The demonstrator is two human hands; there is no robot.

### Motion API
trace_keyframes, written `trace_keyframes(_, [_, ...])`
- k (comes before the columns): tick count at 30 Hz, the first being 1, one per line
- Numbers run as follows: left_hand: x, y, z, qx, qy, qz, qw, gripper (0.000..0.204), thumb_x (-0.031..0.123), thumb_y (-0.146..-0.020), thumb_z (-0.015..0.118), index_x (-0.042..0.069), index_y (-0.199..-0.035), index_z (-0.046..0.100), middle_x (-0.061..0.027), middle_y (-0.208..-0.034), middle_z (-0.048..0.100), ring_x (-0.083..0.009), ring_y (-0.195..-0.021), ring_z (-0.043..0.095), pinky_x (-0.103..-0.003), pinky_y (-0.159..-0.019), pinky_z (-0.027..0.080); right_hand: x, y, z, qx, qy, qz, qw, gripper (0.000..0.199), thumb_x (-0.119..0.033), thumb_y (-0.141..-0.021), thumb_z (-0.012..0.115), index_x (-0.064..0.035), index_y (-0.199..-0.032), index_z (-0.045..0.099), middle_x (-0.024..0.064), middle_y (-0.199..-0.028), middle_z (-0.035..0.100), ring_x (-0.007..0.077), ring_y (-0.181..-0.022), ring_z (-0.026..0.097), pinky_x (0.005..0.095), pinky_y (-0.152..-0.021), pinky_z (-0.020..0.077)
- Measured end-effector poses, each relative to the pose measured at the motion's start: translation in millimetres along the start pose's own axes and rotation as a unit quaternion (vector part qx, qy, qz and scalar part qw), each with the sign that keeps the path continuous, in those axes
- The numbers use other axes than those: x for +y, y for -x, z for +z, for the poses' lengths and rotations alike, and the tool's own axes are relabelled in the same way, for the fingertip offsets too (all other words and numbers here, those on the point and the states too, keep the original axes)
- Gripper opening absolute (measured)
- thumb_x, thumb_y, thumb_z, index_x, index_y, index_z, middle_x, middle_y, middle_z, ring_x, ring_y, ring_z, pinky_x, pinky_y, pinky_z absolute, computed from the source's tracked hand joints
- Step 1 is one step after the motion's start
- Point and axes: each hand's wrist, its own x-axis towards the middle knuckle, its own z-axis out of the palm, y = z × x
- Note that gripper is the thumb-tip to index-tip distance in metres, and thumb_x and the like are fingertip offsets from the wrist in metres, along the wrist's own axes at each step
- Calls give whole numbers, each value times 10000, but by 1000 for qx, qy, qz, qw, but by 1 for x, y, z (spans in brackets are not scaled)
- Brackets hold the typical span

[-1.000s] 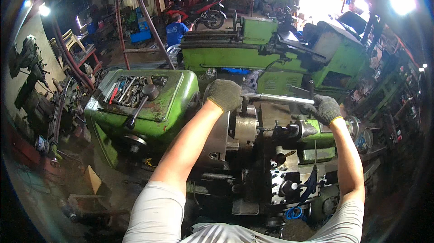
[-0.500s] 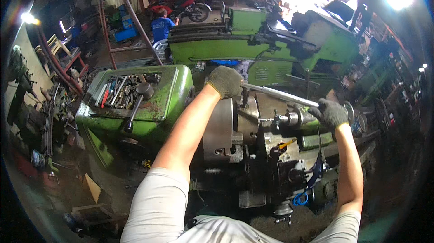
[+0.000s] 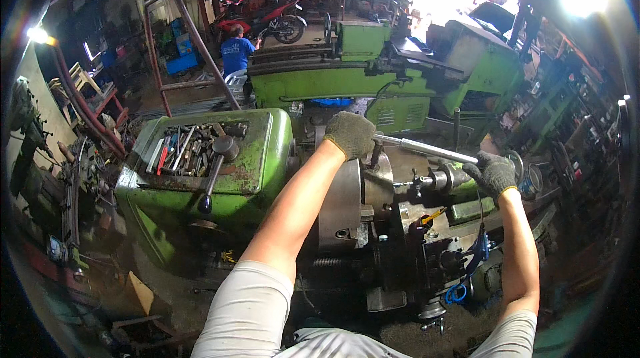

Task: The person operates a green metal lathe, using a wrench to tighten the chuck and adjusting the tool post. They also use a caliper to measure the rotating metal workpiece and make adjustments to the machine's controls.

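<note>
Both of my hands wear dark knitted gloves. A long silver metal bar (image 3: 427, 149) lies between them, slanting down to the right above a lathe. My left hand (image 3: 351, 136) is closed round its left end, just above the lathe chuck (image 3: 341, 208). A dark upright piece stands under the bar beside that hand; how the two join is hidden. My right hand (image 3: 495, 174) is closed round the bar's right end, over the tailstock side. Below the bar are the tailstock (image 3: 450, 178) and the dark tool carriage (image 3: 443, 261).
The green headstock (image 3: 267, 151) at left carries loose tools (image 3: 180, 151) and a black-knobbed lever (image 3: 212, 185). Behind stands another green lathe (image 3: 320, 85). A person in a blue shirt (image 3: 237, 55) crouches near a red motorcycle (image 3: 267, 25). A ladder-like metal frame (image 3: 193, 31) rises at left.
The view has tilted up slightly, so the machine appears lower and further right. Both hands keep their grip on the bar, the left having shifted a little to the right.
</note>
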Motion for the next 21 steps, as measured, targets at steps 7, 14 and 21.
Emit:
trace_keyframes(7, [-11, -4, -11, -42, 18, 36, 998, 268, 311, -748, 636, 101, -806, 792, -184, -824, 748, -357, -797, 752, -493, -730, 591, -15, 6, 1, 35, 40, 34, 998, 602, -652, -906, 641, -57, -895, 727, 230, -847, 721, 435, -879, 701, 519, -803, 530])
trace_keyframes(14, [-8, -8, -5, -19, 11, 47, 999, 256, 345, -752, 653, 129, -789, 786, -168, -812, 746, -350, -794, 749, -478, -716, 593, -13, 17, -8, -4, -15, 53, 998, 576, -625, -911, 652, -79, -1063, 759, 210, -971, 745, 416, -958, 702, 511, -880, 525])
trace_keyframes(21, [-19, -13, 3, 5, 17, 79, 997, 253, 349, -767, 660, 124, -780, 775, -165, -801, 742, -344, -770, 745, -471, -698, 587, -38, 30, -13, 27, -49, 84, 995, 583, -614, -905, 656, -73, -1090, 771, 193, -1033, 758, 400, -1017, 706, 493, -912, 526])
